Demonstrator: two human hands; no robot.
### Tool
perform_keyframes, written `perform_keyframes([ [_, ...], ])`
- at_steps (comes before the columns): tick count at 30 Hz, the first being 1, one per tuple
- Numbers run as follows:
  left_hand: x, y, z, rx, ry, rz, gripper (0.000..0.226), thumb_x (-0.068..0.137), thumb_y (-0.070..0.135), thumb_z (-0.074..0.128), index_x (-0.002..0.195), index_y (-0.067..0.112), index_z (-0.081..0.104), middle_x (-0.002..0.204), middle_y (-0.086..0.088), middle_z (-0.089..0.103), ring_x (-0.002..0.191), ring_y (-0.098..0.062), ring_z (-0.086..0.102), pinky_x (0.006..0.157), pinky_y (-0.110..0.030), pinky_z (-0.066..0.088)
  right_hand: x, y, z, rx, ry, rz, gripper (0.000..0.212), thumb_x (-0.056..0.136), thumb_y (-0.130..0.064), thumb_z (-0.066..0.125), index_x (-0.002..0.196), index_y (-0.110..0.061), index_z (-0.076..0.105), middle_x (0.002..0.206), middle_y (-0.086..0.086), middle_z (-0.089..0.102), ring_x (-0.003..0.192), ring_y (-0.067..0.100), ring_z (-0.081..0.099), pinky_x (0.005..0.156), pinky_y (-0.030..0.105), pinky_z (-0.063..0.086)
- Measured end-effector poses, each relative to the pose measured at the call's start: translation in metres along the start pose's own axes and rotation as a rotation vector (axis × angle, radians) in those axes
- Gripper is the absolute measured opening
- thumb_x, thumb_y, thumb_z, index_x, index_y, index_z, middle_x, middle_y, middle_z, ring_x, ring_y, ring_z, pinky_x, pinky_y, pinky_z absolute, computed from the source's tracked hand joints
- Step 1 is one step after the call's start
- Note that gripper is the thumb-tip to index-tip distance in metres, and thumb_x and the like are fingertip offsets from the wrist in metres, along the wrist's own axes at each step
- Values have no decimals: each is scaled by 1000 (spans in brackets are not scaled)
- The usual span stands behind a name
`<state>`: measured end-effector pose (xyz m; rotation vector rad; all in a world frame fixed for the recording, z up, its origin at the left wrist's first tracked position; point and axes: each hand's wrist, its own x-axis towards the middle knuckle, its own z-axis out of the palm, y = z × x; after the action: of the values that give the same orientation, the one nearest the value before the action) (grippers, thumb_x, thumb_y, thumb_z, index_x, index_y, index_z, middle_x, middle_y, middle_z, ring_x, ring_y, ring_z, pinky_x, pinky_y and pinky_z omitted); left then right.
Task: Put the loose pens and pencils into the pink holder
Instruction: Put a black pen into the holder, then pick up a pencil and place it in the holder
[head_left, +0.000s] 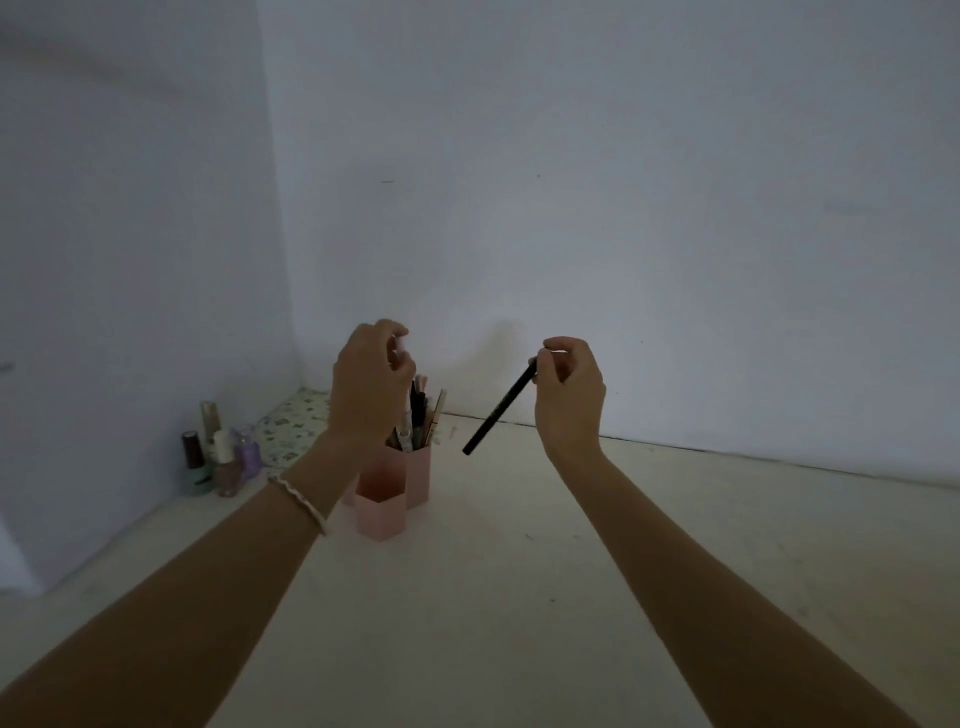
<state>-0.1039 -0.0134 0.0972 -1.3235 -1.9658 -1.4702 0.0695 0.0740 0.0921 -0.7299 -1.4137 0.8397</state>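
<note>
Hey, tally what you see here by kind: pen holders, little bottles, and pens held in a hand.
Pink holder: 1
Nail polish bottles: 4
Pens plainly held: 1, the black pen in the right hand
Total: 6
Pens in the holder are too crowded to count; the left hand has an unclear hold.

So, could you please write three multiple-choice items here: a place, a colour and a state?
1. Where do the small nail-polish bottles stand? A left of the pink hexagonal plastic holder; B right of it; C inside it.
2. What colour is the slim pen in the right hand? A white; B black; C red.
3. That pen is: A lying down; B in the holder; C held in the air.
Key: 1A, bottles cluster at the holder's left; 2B, its barrel is black; 3C, the hand pinches its top end.
</note>
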Motion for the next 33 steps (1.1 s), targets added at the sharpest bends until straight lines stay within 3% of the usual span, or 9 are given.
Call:
perform_keyframes([
  [3,-7,-12,1,249,-119,38,18,89,16,58,102,11,69,97,-5,67,96,-23,60,81,-29,44,-9,-9,13,56,-9,-62,9,96,-17,52,98,-25,56,89,2,70,68,9,62,58,8,46],
  [5,-4,-11,-5,392,-74,72,24,91,29,56,98,16,75,103,-1,71,109,-23,54,90,-36,39,-16,-15,23,116,-16,-97,11,96,-17,53,98,-27,56,91,1,70,77,11,66,68,14,52],
  [11,8,-6,-27,279,121,-32,33,94,19,45,120,17,66,120,-4,67,122,-24,47,99,-40,36,-29,-18,56,-41,-122,-287,8,98,-17,52,103,-19,57,85,-16,60,80,0,60,72,9,47],
  [14,6,-8,-30,215,106,-72,31,92,14,46,117,15,65,118,-4,67,120,-25,48,99,-39,37,-37,-7,66,-280,-334,-361,14,99,-16,48,104,-13,61,91,-2,64,85,12,59,77,25,50],
  [17,-1,-6,-26,172,115,-96,30,90,12,48,114,14,65,114,-4,68,116,-25,51,97,-38,41,-41,9,68,-631,-456,-534,25,95,-18,50,97,-10,74,115,5,61,110,20,49,93,30,35],
  [21,-16,20,-6,137,138,-9,21,84,8,53,101,16,64,97,0,66,97,-19,54,84,-33,46,-35,12,41,-557,-306,-449,33,81,-7,55,111,-14,68,119,4,59,111,20,49,94,29,33],
  [25,-46,63,44,74,-143,34,14,84,11,55,93,19,60,91,3,61,80,-12,55,67,-24,43,-14,11,-11,-480,-116,-366,35,76,2,54,106,-14,65,109,0,64,97,16,55,87,25,35],
  [29,-90,105,109,95,-692,-179,18,88,19,57,102,11,66,102,-4,68,88,-18,64,76,-27,50,0,19,-69,-484,-69,-259,30,80,2,52,100,-16,66,99,-6,65,89,14,56,84,31,46],
  [33,-131,128,153,157,-894,-244,26,91,23,56,113,10,59,110,-6,65,93,-19,63,79,-29,52,6,32,-110,-470,-36,-155,27,83,3,50,92,-16,66,91,-7,64,75,7,57,73,24,48],
])
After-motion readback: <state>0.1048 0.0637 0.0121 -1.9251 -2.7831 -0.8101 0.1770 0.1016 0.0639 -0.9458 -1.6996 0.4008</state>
